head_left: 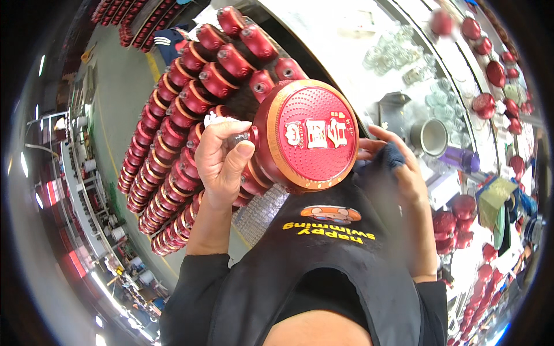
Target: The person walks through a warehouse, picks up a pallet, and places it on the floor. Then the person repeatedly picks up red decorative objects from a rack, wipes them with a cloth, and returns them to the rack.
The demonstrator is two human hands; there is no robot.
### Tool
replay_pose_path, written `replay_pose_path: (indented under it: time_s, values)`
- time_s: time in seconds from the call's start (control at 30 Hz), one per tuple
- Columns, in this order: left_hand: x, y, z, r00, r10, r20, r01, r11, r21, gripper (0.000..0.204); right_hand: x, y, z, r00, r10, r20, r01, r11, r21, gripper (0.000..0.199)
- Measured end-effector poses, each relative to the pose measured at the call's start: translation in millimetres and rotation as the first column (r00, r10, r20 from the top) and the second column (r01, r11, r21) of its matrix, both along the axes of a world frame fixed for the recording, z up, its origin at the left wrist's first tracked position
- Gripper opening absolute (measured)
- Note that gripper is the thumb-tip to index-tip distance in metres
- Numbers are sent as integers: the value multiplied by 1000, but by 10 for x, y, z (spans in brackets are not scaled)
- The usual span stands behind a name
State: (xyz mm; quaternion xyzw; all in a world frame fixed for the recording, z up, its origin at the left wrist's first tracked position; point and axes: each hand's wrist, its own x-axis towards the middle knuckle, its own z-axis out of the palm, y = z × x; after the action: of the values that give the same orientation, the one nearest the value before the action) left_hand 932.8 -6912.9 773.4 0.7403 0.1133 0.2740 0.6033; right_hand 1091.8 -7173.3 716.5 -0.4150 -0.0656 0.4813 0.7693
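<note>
Head view is showing a round red bottle (317, 135) with a gold rim, which is sitting between the two hands in front of the dark apron (288, 225), its decorated flat face turning up toward the camera. The left hand (222, 161) is pinching the bottle by its short neck, thumb and fingers closing around it. The neck is pointing toward the person's left, so the line from neck to base is running nearly straight across from hand to hand. The left hand is therefore the nearer one, already gripping; the right hand (404, 167) is clutching a dark blue cloth (389, 157) just beside the opposite rim, and whether its fingertips are touching the bottle cannot be told. Rows of red bottles (172, 135) are standing to the left, while a white table (323, 29) is stretching ahead and to the right, bearing a metal cup (416, 138).
</note>
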Motion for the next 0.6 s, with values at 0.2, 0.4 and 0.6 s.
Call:
replay_pose_path:
  time_s: [0.2, 0.4, 0.6]
  values:
    - [132, -286, -101, 993, -117, 9, 116, 990, 76, 26, -121, 32, 66, 993, -69, -96, 57, 991, -124, 62]
    - [127, -495, -95, 987, -163, 9, 154, 948, 277, 27, -158, -31, -209, 980, -124, -154, 100, 983, -153, 31]
    - [48, -568, -143, 995, -95, -23, 98, 968, 229, 26, -191, -150, -217, 979, -111, -171, 93, 990, -107, 38]
